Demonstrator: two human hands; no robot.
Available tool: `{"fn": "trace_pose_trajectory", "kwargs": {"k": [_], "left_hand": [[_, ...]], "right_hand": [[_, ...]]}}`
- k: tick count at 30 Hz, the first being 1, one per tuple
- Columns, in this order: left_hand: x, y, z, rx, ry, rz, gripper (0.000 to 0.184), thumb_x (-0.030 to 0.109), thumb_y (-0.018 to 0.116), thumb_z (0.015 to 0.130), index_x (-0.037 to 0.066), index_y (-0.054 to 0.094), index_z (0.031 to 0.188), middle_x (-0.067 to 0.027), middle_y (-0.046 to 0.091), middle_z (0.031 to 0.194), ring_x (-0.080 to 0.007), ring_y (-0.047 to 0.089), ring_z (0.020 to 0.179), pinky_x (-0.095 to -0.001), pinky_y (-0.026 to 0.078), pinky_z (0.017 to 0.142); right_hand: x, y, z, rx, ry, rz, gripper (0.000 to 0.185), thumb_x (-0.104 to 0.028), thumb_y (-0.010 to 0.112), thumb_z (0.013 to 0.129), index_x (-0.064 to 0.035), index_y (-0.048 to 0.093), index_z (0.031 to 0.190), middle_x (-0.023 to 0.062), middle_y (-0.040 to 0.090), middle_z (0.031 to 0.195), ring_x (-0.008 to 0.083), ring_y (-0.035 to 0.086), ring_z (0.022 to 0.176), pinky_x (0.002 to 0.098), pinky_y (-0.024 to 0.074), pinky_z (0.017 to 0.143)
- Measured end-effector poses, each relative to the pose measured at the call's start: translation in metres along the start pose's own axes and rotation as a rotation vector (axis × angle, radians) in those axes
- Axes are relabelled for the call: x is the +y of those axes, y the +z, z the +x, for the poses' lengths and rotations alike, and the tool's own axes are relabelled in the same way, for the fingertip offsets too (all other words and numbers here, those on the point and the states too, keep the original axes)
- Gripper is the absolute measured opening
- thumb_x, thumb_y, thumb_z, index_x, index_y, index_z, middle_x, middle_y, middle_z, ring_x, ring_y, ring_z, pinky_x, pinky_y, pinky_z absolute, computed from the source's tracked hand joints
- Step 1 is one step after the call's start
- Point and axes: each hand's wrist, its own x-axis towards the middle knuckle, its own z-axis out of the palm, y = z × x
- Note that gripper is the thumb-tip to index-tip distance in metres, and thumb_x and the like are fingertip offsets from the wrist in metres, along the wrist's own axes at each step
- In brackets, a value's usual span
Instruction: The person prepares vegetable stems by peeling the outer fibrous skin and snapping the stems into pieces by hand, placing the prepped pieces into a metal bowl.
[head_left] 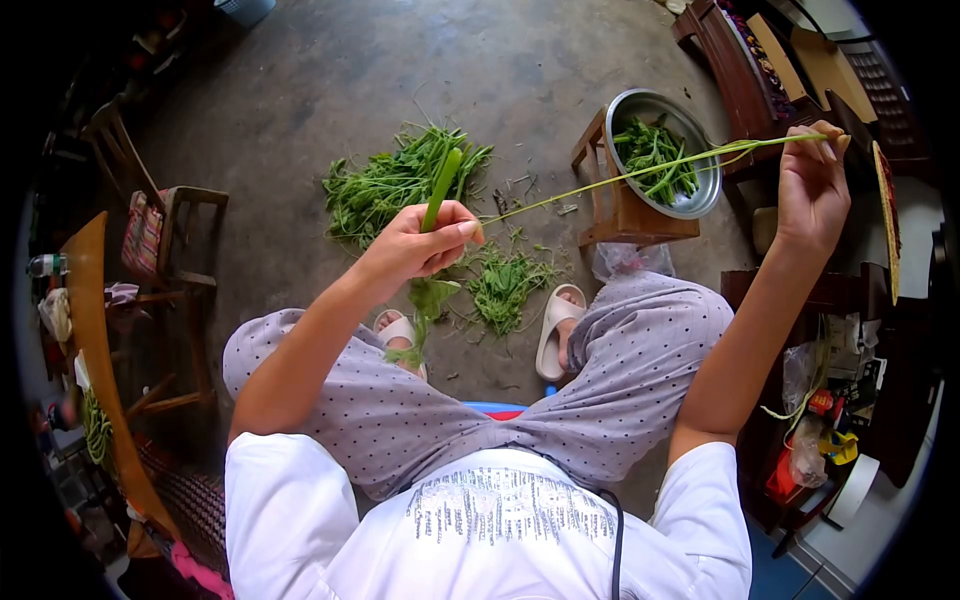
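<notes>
My left hand (425, 242) is closed around a thick green stem (441, 190), whose leafy lower end (430, 300) hangs beneath the fist. A thin green strand (620, 178) stretches from the left fingertips up to my right hand (815, 185), which pinches its far end at the upper right. The strand passes over a metal basin (708, 185) holding cut green stems (655, 155). On the floor beyond my left hand lies a large heap of leafy greens (375, 190). A smaller pile of leaves and scraps (505, 285) sits between my feet.
The basin rests on a wooden stool (640, 228), with a clear plastic bag (632, 260) below it. A wooden chair (175, 230) stands at the left. Dark wooden furniture (740, 70) is at the upper right, and a cluttered shelf (830, 400) is at the right.
</notes>
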Motion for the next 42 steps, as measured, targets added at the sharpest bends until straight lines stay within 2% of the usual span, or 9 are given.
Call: {"fn": "trace_pose_trajectory", "kwargs": {"k": [12,14,20,23,27,30,35,37,42], "left_hand": [[-0.042,-0.007,0.028,0.481,-0.064,0.09,0.013,0.02,0.059,0.09,0.007,0.061,0.089,0.0071,0.046,0.061,-0.0015,0.036,0.048,-0.0187,0.026,0.044],[-0.045,-0.009,0.036,0.516,-0.111,0.243,0.018,0.019,0.063,0.085,0.003,0.064,0.092,0.0021,0.058,0.067,-0.0051,0.05,0.056,-0.0203,0.036,0.05],[-0.007,0.0,0.023,0.432,0.02,0.157,0.026,0.029,0.072,0.083,0.004,0.071,0.09,-0.0001,0.063,0.074,-0.0072,0.053,0.058,-0.0216,0.043,0.053],[0.01,0.003,0.016,0.434,-0.014,0.276,0.027,0.033,0.07,0.085,0.007,0.071,0.089,0.0008,0.065,0.075,-0.004,0.051,0.055,-0.0201,0.033,0.048],[0.034,0.006,0.013,0.381,0.128,0.296,0.029,0.029,0.071,0.085,0.004,0.066,0.07,0.0041,0.05,0.055,-0.0022,0.042,0.049,-0.0201,0.028,0.042],[0.047,0.015,0.007,0.498,0.37,0.511,0.035,0.028,0.072,0.082,0.003,0.061,0.061,0.0012,0.055,0.059,-0.0049,0.045,0.05,-0.0213,0.035,0.046],[0.073,0.036,-0.005,0.489,0.48,0.532,0.023,0.021,0.074,0.08,0.003,0.06,0.08,0.004,0.05,0.057,-0.0037,0.043,0.05,-0.0208,0.03,0.045],[0.075,0.038,-0.005,0.359,0.477,0.429,0.018,0.018,0.069,0.086,0.006,0.057,0.083,0.0084,0.042,0.059,0.0011,0.033,0.05,-0.0192,0.023,0.045],[0.078,0.041,-0.006,0.208,0.418,0.273,0.016,0.017,0.068,0.087,0.003,0.064,0.095,0.0088,0.045,0.062,0.0007,0.035,0.052,-0.019,0.025,0.047]], "right_hand": [[0.037,0.05,-0.021,-0.269,-0.031,-0.073,0.011,-0.003,0.059,0.088,0.0045,0.055,0.096,0.01,0.051,0.087,0.0142,0.046,0.07,0.0258,0.039,0.068],[0.032,0.056,-0.022,-0.255,-0.072,-0.072,0.011,-0.003,0.059,0.089,0.0035,0.054,0.096,0.0093,0.051,0.087,0.0138,0.046,0.071,0.0257,0.039,0.068],[0.05,0.047,-0.023,-0.167,0.191,0.088,0.011,-0.006,0.056,0.092,0.0028,0.055,0.097,0.0113,0.054,0.093,0.0129,0.048,0.072,0.025,0.0404,0.068],[0.062,0.044,-0.024,-0.107,0.237,0.079,0.014,-0.009,0.056,0.093,0.0036,0.056,0.099,0.011,0.055,0.094,0.0115,0.049,0.072,0.0246,0.0415,0.068],[0.076,0.046,-0.029,-0.078,0.29,0.098,0.013,-0.008,0.053,0.094,0.0032,0.053,0.099,0.0102,0.053,0.093,0.0117,0.047,0.072,0.0253,0.0408,0.067],[0.084,0.046,-0.031,-0.086,0.359,0.142,0.012,-0.008,0.051,0.095,0.0033,0.053,0.1,0.0095,0.053,0.093,0.0117,0.046,0.073,0.0248,0.0407,0.068],[0.096,0.05,-0.034,-0.12,0.476,0.205,0.017,-0.01,0.049,0.096,0.0041,0.057,0.1,0.0088,0.054,0.094,0.0108,0.046,0.074,0.0234,0.0414,0.07],[0.098,0.052,-0.036,-0.116,0.485,0.196,0.018,-0.011,0.047,0.097,0.0042,0.056,0.101,0.0088,0.053,0.095,0.0106,0.046,0.073,0.0229,0.0412,0.069],[0.104,0.047,-0.037,-0.127,0.514,0.181,0.018,-0.011,0.046,0.098,0.0039,0.055,0.101,0.0083,0.053,0.095,0.0104,0.045,0.073,0.0221,0.0408,0.068]]}}
